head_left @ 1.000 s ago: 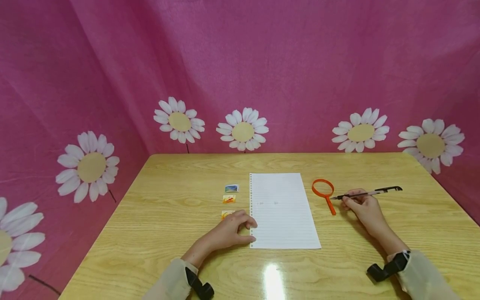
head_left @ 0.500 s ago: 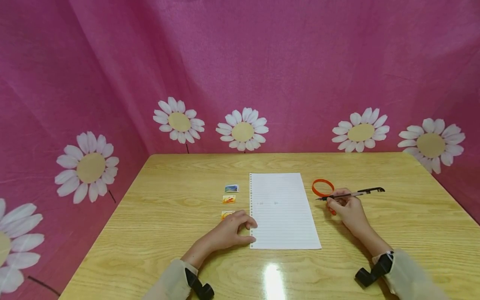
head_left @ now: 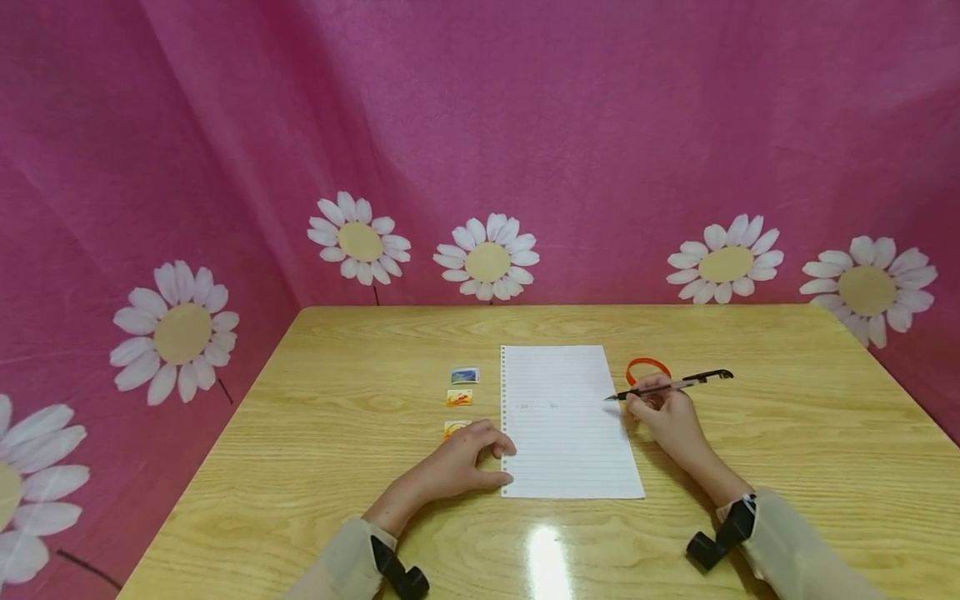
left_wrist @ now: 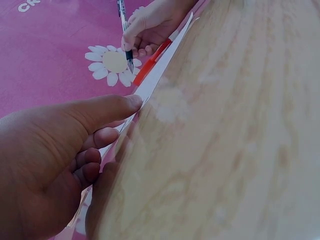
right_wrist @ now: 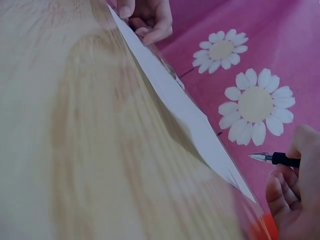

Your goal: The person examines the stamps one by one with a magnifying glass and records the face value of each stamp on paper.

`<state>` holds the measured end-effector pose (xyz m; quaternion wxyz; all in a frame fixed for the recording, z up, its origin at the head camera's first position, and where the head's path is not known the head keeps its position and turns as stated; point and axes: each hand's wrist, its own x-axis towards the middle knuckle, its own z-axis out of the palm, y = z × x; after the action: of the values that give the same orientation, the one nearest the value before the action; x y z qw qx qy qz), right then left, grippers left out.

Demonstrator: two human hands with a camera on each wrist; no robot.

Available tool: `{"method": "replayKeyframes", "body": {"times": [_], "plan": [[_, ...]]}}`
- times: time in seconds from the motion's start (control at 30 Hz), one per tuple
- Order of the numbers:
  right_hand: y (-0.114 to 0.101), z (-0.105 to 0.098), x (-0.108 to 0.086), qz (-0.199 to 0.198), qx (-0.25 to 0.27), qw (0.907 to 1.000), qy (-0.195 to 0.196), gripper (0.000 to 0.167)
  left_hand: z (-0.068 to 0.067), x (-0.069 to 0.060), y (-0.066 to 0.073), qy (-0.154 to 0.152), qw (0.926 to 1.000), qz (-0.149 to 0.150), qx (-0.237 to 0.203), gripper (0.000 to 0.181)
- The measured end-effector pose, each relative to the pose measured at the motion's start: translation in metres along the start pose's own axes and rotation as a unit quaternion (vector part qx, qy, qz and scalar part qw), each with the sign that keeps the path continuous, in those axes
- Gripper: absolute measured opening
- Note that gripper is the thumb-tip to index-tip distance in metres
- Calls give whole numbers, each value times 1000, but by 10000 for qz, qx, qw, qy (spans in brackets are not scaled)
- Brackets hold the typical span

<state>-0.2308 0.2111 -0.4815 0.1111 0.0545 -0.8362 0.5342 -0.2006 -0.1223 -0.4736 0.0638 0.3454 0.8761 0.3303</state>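
My left hand (head_left: 467,460) rests at the left edge of a lined, punched sheet of paper (head_left: 573,454), thumb and forefinger spread apart on it. In the left wrist view its thumb (left_wrist: 112,110) touches the sheet's edge. Above the sheet's right part, my right hand (head_left: 675,421) holds a black-capped pen (head_left: 701,379) in a writing grip. The pen's bare tip (right_wrist: 260,157) stands clear of the paper in the right wrist view. Faint marks (head_left: 553,406) show on the sheet. A red magnifying glass (head_left: 648,361) lies behind the right hand, which hides its handle in the head view.
Left of the sheet, small stamp-like picture cards lie in a column: a blue one (head_left: 465,376), a yellow one (head_left: 460,398), and another yellow one (head_left: 455,428) partly behind the left hand. A pink curtain (head_left: 585,150) with daisies surrounds the wooden table (head_left: 337,417).
My right hand has moved left with the pen, from right of the magnifying glass to the paper's right edge, covering the glass's handle. My left hand has stayed put.
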Motion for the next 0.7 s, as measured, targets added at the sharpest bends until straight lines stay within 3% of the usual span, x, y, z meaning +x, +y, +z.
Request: {"method": "replayKeyframes", "body": {"times": [0.5,0.7], "plan": [[-7,21,7,-98,60,9997,-205,10,0,0,1,25,10000,-32,-8,27],[-9,26,8,40,68,9995,-309,13,0,0,1,-2,10000,-76,-62,27]]}}
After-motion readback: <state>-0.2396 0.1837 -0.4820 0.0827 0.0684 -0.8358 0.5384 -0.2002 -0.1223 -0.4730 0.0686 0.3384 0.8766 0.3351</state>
